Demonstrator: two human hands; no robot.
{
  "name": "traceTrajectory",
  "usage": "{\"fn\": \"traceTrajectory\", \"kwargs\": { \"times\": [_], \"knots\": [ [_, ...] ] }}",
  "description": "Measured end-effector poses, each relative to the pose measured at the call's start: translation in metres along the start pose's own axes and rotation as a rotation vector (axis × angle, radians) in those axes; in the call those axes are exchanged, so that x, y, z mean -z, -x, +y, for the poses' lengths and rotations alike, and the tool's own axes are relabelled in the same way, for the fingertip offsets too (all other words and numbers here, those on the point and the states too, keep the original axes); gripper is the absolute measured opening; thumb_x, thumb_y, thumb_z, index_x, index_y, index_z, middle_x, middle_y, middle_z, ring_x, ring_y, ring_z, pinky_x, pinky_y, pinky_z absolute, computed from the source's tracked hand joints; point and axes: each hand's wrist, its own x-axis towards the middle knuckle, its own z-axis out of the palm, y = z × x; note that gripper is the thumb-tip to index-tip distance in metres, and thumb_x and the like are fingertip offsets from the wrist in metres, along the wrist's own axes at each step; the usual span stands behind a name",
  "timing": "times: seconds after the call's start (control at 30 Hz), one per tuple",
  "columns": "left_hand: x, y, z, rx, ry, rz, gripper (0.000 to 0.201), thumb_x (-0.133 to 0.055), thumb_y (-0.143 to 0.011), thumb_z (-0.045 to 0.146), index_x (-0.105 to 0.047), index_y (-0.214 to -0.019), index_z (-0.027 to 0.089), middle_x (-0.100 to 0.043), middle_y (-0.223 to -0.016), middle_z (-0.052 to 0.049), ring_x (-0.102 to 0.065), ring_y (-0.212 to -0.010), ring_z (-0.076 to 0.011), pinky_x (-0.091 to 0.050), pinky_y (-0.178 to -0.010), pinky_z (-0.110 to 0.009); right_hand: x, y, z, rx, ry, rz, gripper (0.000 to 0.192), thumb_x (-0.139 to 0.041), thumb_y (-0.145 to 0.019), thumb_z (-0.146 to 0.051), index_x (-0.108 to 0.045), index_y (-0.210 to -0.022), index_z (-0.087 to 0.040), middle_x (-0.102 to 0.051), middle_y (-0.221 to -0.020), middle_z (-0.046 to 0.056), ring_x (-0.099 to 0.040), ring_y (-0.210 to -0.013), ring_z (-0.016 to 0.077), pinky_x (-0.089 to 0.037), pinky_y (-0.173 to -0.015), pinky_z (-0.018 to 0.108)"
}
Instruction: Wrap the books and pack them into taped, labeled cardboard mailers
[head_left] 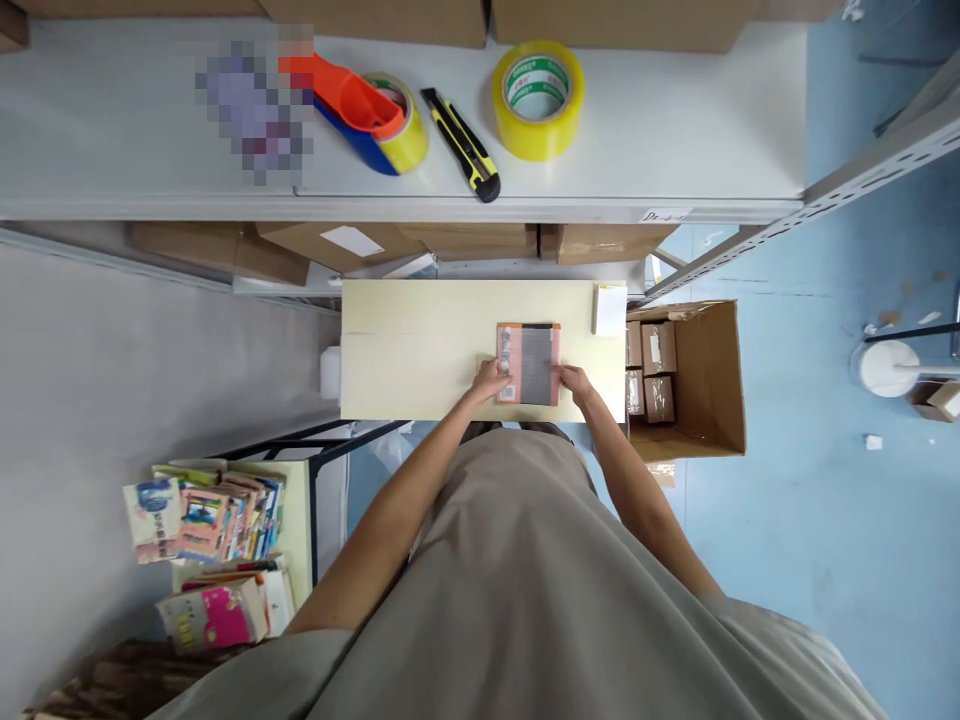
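Tape rolls [538,98], utility knife [461,143], open carton [701,375], stacked books [206,520]

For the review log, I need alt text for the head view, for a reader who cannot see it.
Both hands, left hand and right hand, hold the sides of a pink-edged book lying flat on a pale table. On the shelf above lie a tape roll and utility knife.

The counter [420,350] is showing a smooth, matt cream top. The book [529,363] is looking like paper under glossy film. The tape roll [538,100] is gleaming as shiny yellow plastic, and the box [705,380] is showing plain matt cardboard.
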Motion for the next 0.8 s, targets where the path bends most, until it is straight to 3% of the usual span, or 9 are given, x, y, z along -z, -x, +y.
{"fn": "traceTrajectory", "kwargs": {
  "times": [0.07,0.2,0.33,0.43,0.53,0.63,0.8],
  "knots": [
    [0.001,0.005,-0.001,0.032,0.111,0.005,0.049,-0.091,-0.083,0.039,-0.075,-0.124,0.017,-0.079,-0.124,-0.014,-0.073,-0.119,-0.0298,-0.058,-0.103,-0.037,-0.007,-0.002,-0.01,0.024,-0.065,-0.063,0.037,-0.094,-0.077,-0.048,-0.072,-0.091,-0.021,-0.081,-0.087,0.009,-0.075,-0.091,0.0273,-0.06,-0.083,0.038],
    [0.007,0.017,-0.003,0.083,0.37,0.017,0.058,-0.091,-0.087,0.054,-0.074,-0.13,0.02,-0.08,-0.134,-0.019,-0.074,-0.126,-0.0314,-0.059,-0.106,-0.04,-0.028,0.003,-0.04,0.126,-0.13,-0.178,0.042,-0.094,-0.075,-0.05,-0.072,-0.099,-0.023,-0.085,-0.097,0.005,-0.075,-0.094,0.0259,-0.062,-0.087,0.039],
    [0.033,0.024,-0.003,0.074,0.597,0.031,0.059,-0.089,-0.09,0.062,-0.073,-0.128,0.021,-0.081,-0.134,-0.018,-0.077,-0.121,-0.0276,-0.06,-0.11,-0.041,-0.044,0.026,-0.081,0.327,-0.178,-0.342,0.047,-0.095,-0.075,-0.056,-0.077,-0.103,-0.023,-0.085,-0.1,0.003,-0.076,-0.096,0.0266,-0.062,-0.093,0.039],
    [0.074,0.031,-0.002,0.023,0.794,0.062,0.058,-0.096,-0.084,0.057,-0.073,-0.125,0.024,-0.083,-0.129,-0.013,-0.078,-0.121,-0.024,-0.059,-0.111,-0.037,-0.044,0.056,-0.119,0.485,-0.203,-0.49,0.048,-0.095,-0.082,-0.055,-0.08,-0.116,-0.023,-0.087,-0.109,0.003,-0.077,-0.108,0.029,-0.063,-0.099,0.04],
    [0.127,0.044,0.002,-0.065,0.956,-0.027,0.052,-0.102,-0.076,0.055,-0.077,-0.109,0.024,-0.085,-0.113,-0.009,-0.081,-0.112,-0.0264,-0.064,-0.103,-0.039,-0.041,0.089,-0.157,0.536,-0.214,-0.554,0.049,-0.096,-0.085,-0.054,-0.082,-0.121,-0.024,-0.087,-0.117,0.004,-0.078,-0.117,0.0307,-0.063,-0.103,0.041],
    [0.177,0.062,0.013,-0.178,0.931,-0.101,0.051,-0.106,-0.07,0.054,-0.083,-0.101,0.021,-0.087,-0.106,-0.01,-0.083,-0.107,-0.0302,-0.066,-0.1,-0.042,-0.048,0.115,-0.186,0.527,-0.245,-0.544,0.053,-0.097,-0.084,-0.061,-0.083,-0.121,-0.025,-0.088,-0.116,0.005,-0.079,-0.115,0.0318,-0.064,-0.104,0.044],
    [0.238,0.089,0.03,-0.317,0.786,-0.005,0.064,-0.108,-0.064,0.063,-0.089,-0.103,0.017,-0.088,-0.102,-0.013,-0.084,-0.106,-0.0333,-0.067,-0.1,-0.046,-0.089,0.129,-0.209,0.539,-0.266,-0.457,0.057,-0.099,-0.079,-0.067,-0.084,-0.115,-0.026,-0.088,-0.113,0.007,-0.08,-0.115,0.0342,-0.065,-0.105,0.048]
  ]
}}
